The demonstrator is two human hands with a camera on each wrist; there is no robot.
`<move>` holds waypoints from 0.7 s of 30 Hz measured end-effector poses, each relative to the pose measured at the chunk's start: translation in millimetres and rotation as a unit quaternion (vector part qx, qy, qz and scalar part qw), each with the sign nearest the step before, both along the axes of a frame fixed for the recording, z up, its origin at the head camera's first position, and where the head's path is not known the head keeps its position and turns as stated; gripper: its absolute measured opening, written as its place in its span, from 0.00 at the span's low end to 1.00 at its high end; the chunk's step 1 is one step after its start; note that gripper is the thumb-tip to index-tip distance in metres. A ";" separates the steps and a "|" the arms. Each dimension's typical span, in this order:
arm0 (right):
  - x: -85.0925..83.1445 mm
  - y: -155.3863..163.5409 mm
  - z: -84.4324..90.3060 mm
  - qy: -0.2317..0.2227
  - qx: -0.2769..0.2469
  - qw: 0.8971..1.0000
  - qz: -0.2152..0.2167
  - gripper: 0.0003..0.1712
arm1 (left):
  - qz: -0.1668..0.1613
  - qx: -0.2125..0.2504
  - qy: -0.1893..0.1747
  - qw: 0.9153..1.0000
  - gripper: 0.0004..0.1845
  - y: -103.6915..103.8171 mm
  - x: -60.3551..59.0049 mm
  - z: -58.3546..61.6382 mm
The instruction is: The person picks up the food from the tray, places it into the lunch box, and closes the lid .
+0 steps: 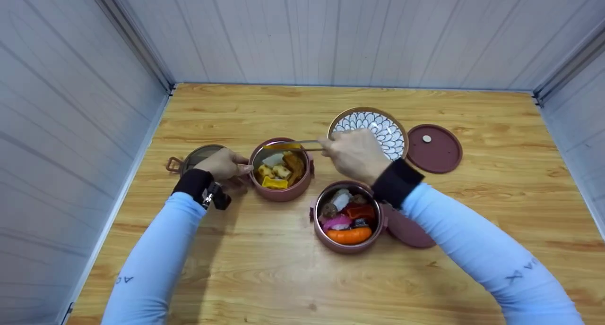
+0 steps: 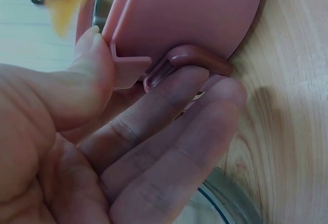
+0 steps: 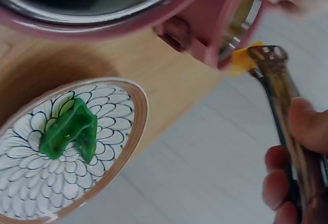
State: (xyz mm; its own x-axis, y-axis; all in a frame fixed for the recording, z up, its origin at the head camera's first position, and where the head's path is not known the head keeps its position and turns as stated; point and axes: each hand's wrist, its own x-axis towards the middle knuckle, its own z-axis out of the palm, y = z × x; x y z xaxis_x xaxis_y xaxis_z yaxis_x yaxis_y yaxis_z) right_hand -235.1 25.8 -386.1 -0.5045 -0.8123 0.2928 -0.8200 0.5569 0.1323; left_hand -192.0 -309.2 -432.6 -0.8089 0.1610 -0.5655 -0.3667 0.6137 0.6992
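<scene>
At a pink pot (image 1: 283,193), my left hand (image 1: 222,164) grips the left side. In the left wrist view its thumb presses the rim and its fingers curl by the side handle (image 2: 200,60). Yellow and brown food pieces (image 1: 281,171) lie inside this pot. My right hand (image 1: 354,155) holds metal tongs (image 3: 281,90), reaching leftward over the pot. A yellow piece (image 3: 240,62) is between the tongs' tips, close by the rim in the right wrist view. Behind the right hand is a petal-patterned plate (image 1: 378,122), with a green piece (image 3: 72,131) on it.
Nearer the front stands a second pink pot (image 1: 347,248) with several colourful food pieces, one of them orange. A maroon lid (image 1: 435,155) lies right of the plate, another (image 1: 413,233) under the right forearm. Beside the left hand is a round glass-topped vessel (image 1: 201,152) with a loop handle.
</scene>
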 end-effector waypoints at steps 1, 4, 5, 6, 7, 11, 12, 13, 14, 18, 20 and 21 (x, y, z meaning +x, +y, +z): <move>-0.7 -5.2 -2.8 0.019 0.013 1.000 0.013 0.14 | -0.001 -0.001 0.001 1.000 0.25 0.5 -0.2 0.4; -4.6 -15.7 -9.5 0.068 0.034 0.996 0.040 0.13 | 0.002 0.010 -0.002 1.000 0.24 1.7 -0.8 1.1; -6.1 -17.3 -11.2 0.082 0.036 0.995 0.046 0.14 | 0.004 0.012 -0.003 1.000 0.23 2.1 -1.0 1.3; -7.4 -18.0 -12.6 0.093 0.037 0.994 0.052 0.15 | 0.005 0.012 -0.001 1.000 0.23 2.4 -1.1 1.6; -8.8 -18.1 -14.1 0.102 0.036 0.992 0.057 0.15 | 0.007 0.012 -0.001 1.000 0.23 2.6 -1.2 1.6; -11.7 -14.4 -20.2 0.118 0.034 0.989 0.079 0.16 | 0.010 0.012 -0.002 1.000 0.23 2.3 -1.1 1.3; -11.9 -13.5 -21.8 0.120 0.035 0.989 0.084 0.16 | 0.009 0.014 -0.002 1.000 0.23 2.2 -0.9 1.2; -12.0 -12.9 -23.4 0.121 0.036 0.988 0.087 0.16 | 0.009 0.015 -0.003 1.000 0.23 1.9 -0.7 0.9; -12.1 -12.7 -24.7 0.121 0.038 0.988 0.090 0.16 | 0.009 0.019 -0.004 1.000 0.23 1.7 -0.4 0.8; -13.4 -16.1 -28.9 0.123 0.043 0.987 0.094 0.18 | 0.006 0.016 0.002 1.000 0.22 1.3 0.6 0.1; -14.6 -17.6 -29.0 0.116 0.042 0.988 0.093 0.18 | 0.008 0.018 0.000 1.000 0.23 1.4 0.7 -0.5; -15.4 -17.8 -28.5 0.111 0.040 0.989 0.091 0.18 | 0.007 0.013 0.001 1.000 0.23 1.5 0.7 -0.8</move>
